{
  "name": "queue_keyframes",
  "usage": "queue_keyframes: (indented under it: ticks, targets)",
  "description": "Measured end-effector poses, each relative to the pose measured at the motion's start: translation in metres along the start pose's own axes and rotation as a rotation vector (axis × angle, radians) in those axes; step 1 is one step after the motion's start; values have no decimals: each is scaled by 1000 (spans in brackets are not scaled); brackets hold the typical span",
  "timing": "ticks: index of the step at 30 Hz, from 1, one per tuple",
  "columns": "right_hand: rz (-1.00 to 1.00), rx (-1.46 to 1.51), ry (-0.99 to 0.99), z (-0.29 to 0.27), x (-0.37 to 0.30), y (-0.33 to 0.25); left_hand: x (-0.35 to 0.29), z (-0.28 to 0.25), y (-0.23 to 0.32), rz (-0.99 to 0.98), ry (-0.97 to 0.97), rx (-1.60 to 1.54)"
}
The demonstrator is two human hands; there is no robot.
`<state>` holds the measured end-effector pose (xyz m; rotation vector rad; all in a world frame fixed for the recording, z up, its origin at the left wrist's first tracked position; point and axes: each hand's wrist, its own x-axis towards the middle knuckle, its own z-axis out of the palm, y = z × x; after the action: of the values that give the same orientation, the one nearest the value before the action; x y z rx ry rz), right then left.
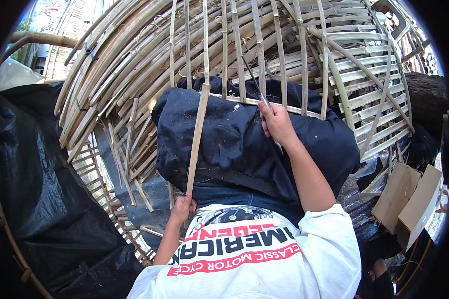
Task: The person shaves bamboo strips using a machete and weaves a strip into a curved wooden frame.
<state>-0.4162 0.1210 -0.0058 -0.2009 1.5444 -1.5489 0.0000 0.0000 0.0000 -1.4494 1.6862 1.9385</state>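
My left hand (183,207) is closed around the lower end of a flat bamboo slat (197,139), close to my shirt. The slat slants up across the dark cloth (219,134) on my lap, its upper end by the edge of a bamboo lattice (257,50). In my right hand (277,123) is a long thin knife (254,77) with a dark narrow blade and a silvery part by the grip. Its blade points up and away, over the lattice slats. A crosspiece (297,109) joins the slats' near ends on the cloth, just beside my right hand.
Long bundled bamboo strips (119,65) curve behind the lattice on the left. Another slatted panel (374,102) stands at the right. Black sheeting (40,179) covers the left side. An opened cardboard box (406,199) lies at the right, and loose bamboo pieces (129,149) lean left of my lap.
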Motion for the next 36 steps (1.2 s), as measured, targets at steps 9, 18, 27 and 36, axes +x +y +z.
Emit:
queue_keyframes:
  ticks: [9,18,27,36]
  targets:
    - [-362,-347,56,10,-5,14,7,-1,6,-120,-104,-49]
    - [-449,-355,-1,27,-33,-9,16,-9,0,-173,-163,-127]
    - [-694,-1007,-107,80,-71,-40,-1,20,15,49,151,85]
    - [-577,-1220,50,62,-58,-58,4,29,3,167,289,169]
